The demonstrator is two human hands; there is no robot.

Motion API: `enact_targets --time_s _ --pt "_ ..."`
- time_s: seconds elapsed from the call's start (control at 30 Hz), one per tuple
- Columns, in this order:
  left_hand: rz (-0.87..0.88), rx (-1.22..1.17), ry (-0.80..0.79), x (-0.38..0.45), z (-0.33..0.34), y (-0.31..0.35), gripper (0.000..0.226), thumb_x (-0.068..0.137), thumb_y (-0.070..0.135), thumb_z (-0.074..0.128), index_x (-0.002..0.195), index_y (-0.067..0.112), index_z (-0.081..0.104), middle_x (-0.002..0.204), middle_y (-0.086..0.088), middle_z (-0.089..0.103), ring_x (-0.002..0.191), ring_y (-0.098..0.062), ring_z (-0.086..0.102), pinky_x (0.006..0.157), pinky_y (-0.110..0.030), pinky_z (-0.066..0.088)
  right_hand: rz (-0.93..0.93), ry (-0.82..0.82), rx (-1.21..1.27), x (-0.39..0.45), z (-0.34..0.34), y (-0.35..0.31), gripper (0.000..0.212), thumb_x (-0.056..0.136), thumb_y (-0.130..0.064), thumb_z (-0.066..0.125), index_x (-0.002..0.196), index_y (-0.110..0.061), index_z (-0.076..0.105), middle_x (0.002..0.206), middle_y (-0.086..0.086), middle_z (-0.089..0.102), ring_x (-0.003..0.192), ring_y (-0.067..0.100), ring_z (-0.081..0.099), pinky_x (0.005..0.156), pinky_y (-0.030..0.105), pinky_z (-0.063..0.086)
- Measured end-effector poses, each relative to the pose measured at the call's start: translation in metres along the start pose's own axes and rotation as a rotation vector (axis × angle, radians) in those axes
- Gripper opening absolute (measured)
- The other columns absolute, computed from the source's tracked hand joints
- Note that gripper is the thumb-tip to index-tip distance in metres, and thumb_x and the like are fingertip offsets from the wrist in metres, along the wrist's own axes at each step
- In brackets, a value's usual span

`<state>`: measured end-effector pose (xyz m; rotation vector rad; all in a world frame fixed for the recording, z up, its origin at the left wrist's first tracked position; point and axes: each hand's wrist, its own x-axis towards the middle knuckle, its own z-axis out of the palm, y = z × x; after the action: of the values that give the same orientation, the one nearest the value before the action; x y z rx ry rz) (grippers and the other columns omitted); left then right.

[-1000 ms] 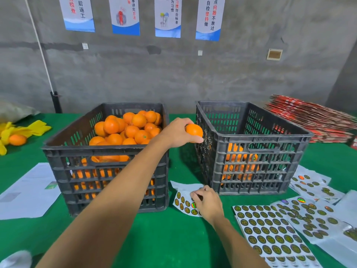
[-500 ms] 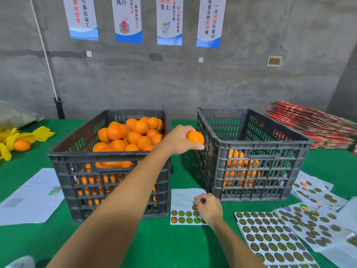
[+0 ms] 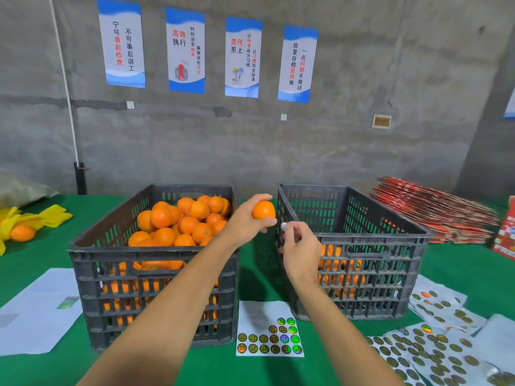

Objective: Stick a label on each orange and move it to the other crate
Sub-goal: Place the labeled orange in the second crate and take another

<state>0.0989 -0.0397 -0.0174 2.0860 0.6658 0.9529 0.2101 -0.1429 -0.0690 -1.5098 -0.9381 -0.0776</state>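
My left hand [image 3: 245,221] holds one orange [image 3: 263,210] up in the gap between the two dark plastic crates. My right hand [image 3: 299,246] is raised just below and to the right of it, pinching a small round label [image 3: 283,225] at the fingertips, a short way from the orange. The left crate [image 3: 156,260] is heaped with oranges [image 3: 184,221]. The right crate [image 3: 370,246] holds a low layer of oranges seen through its slats. A partly used label sheet [image 3: 269,328] lies on the green table between the crates.
More label sheets [image 3: 434,349] spread over the table at the lower right. White papers [image 3: 36,310] lie at the left. A loose orange [image 3: 22,233] sits by yellow gloves [image 3: 41,217] at the far left. A red stack of flattened cartons [image 3: 434,215] is at the right.
My right hand has lifted off the label sheet with a label and risen up to the orange. My left hand keeps the orange in about the same place.
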Motion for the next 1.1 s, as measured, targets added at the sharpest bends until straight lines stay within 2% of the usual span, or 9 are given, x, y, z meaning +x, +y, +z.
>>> enact_targets --time_s 0.17,0.27,0.4,0.5,0.6,0.77,0.93,1.03,1.1 --pt "-0.014 -0.084 0.008 0.000 -0.002 0.003 0.064 0.084 0.010 0.083 0.138 0.029 0.056 0.127 -0.003 0.061 0.104 -0.022 0.067 0.082 -0.033 0.062 -0.201 0.114 -0.138 0.020 -0.003 -0.039 0.022 0.106 -0.032 0.053 0.114 -0.023 0.070 0.110 -0.008 0.071 0.098 0.014 0.066 0.082 0.038 0.054" --pt "-0.011 -0.119 0.004 0.000 -0.003 0.001 0.066 0.084 0.003 0.081 0.141 0.026 0.056 0.129 0.000 0.063 0.110 -0.017 0.064 0.080 -0.024 0.060 -0.356 0.072 -0.235 0.024 0.003 -0.040 0.023 0.105 -0.036 0.054 0.116 -0.025 0.072 0.111 -0.008 0.066 0.091 0.013 0.065 0.075 0.034 0.055" --pt "-0.013 -0.155 0.008 0.001 -0.004 -0.001 0.063 0.089 -0.002 0.074 0.145 0.021 0.055 0.133 -0.002 0.062 0.110 -0.015 0.063 0.077 -0.018 0.059 -0.504 -0.034 -0.405 0.024 0.013 -0.023 0.025 0.102 -0.037 0.060 0.117 -0.023 0.075 0.113 -0.003 0.062 0.079 0.019 0.064 0.066 0.038 0.056" --pt "-0.036 -0.130 0.029 0.003 -0.003 -0.004 0.062 0.092 -0.001 0.071 0.147 0.023 0.052 0.136 -0.002 0.059 0.116 -0.018 0.061 0.085 -0.021 0.059 -0.640 -0.020 -0.450 0.023 0.014 -0.012 0.030 0.104 -0.036 0.058 0.125 -0.020 0.072 0.121 0.002 0.064 0.088 0.018 0.065 0.066 0.039 0.057" --pt "-0.067 -0.103 0.048 0.006 -0.002 -0.007 0.063 0.092 0.002 0.073 0.147 0.024 0.050 0.137 -0.001 0.058 0.119 -0.019 0.059 0.094 -0.030 0.058 -0.741 -0.074 -0.568 0.027 0.008 -0.007 0.040 0.105 -0.034 0.049 0.140 -0.018 0.060 0.138 0.004 0.060 0.106 0.022 0.064 0.077 0.039 0.059" --pt "-0.126 -0.095 0.049 0.007 -0.001 -0.007 0.056 0.089 0.012 0.076 0.140 0.026 0.058 0.125 0.003 0.067 0.114 -0.018 0.065 0.098 -0.043 0.058 -0.675 -0.372 -0.733 0.034 0.005 -0.004 0.071 0.099 -0.036 0.056 0.160 -0.023 0.023 0.166 0.002 0.026 0.120 0.026 0.059 0.084 0.037 0.061" --pt "-0.158 -0.025 -0.066 0.008 0.004 -0.009 0.061 0.082 0.023 0.073 0.142 0.019 0.060 0.123 0.005 0.073 0.117 -0.016 0.066 0.103 -0.042 0.054 -0.690 -0.430 -0.789 0.049 -0.002 -0.006 0.062 0.100 -0.038 0.059 0.155 -0.025 0.033 0.159 0.003 0.035 0.120 0.031 0.062 0.087 0.041 0.057" --pt "-0.184 -0.117 -0.128 0.011 0.002 -0.008 0.068 0.079 0.036 0.083 0.141 0.021 0.059 0.111 0.012 0.076 0.112 -0.008 0.068 0.102 -0.033 0.051 -0.535 -0.455 -0.744 0.064 -0.014 -0.003 0.068 0.100 -0.041 0.060 0.159 -0.025 0.031 0.168 0.000 0.025 0.121 0.033 0.063 0.093 0.043 0.054" --pt "-0.192 -0.153 -0.107 0.015 0.001 -0.010 0.053 0.086 0.033 0.081 0.135 0.022 0.063 0.119 0.004 0.073 0.117 -0.011 0.065 0.105 -0.031 0.048 -0.502 -0.446 -0.753 0.070 -0.021 0.001 0.067 0.099 -0.044 0.062 0.157 -0.026 0.032 0.170 -0.004 0.015 0.114 0.032 0.066 0.087 0.042 0.055"
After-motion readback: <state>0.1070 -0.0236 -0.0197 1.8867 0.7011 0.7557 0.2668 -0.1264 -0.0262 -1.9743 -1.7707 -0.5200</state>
